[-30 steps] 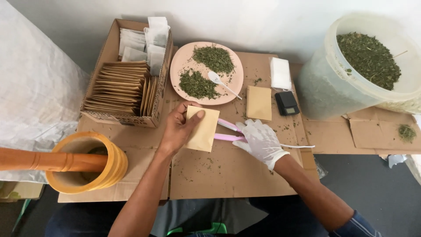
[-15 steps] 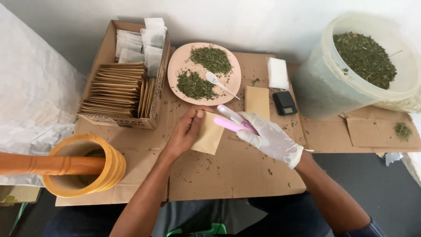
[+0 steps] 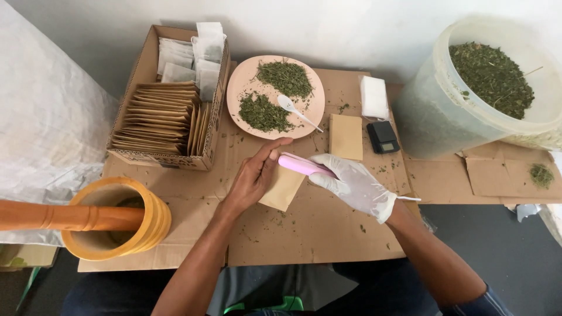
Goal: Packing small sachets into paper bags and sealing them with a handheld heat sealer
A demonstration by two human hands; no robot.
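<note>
On the cardboard sheet (image 3: pixel 310 228), below the plate (image 3: pixel 246 88), the left hand (image 3: pixel 253 178) steadies a brown pouch (image 3: pixel 284 188) so the gloved right hand (image 3: pixel 351 184), gripping the pink sealer (image 3: pixel 300 165), can clamp its edge.

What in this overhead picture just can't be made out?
Head view, the only one:
- The top edge of the brown envelope lies hidden behind the left hand and the pink tool.
- The pink tool's far end is covered by the gloved right hand.
- The bottom of the mortar is shadowed and crossed by the pestle.
- The bucket is cut off by the right edge.
- The small scale has a display too small to make out.
</note>
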